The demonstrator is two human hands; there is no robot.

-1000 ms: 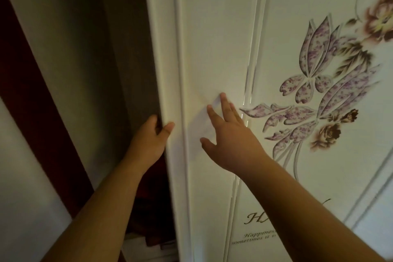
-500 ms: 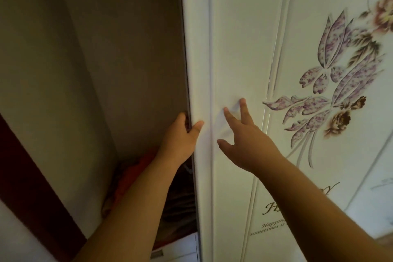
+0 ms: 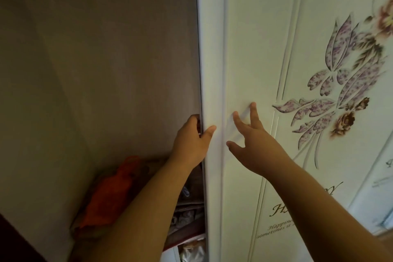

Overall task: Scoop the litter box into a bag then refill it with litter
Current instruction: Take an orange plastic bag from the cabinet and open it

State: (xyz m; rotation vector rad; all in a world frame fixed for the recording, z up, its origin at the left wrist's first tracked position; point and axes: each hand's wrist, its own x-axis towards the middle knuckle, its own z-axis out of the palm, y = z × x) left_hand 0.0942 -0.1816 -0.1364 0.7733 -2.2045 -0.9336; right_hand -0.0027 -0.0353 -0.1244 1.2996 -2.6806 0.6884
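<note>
A white sliding wardrobe door (image 3: pixel 251 49) with a purple flower print fills the right half of the view. My left hand (image 3: pixel 191 144) grips the door's left edge, fingers hooked behind it and thumb on the front. My right hand (image 3: pixel 253 144) presses flat on the door face with fingers spread. No litter box, scoop, bag or litter is in view.
The opened wardrobe interior (image 3: pixel 106 59) is dark brown at left. Folded clothes lie on a shelf inside, with an orange cloth (image 3: pixel 108 193) on top and a plastic bag (image 3: pixel 191 253) lower down. Gold lettering is printed low on the door.
The door has slid to the right under both hands, so more of the wardrobe interior and the clothes inside shows.
</note>
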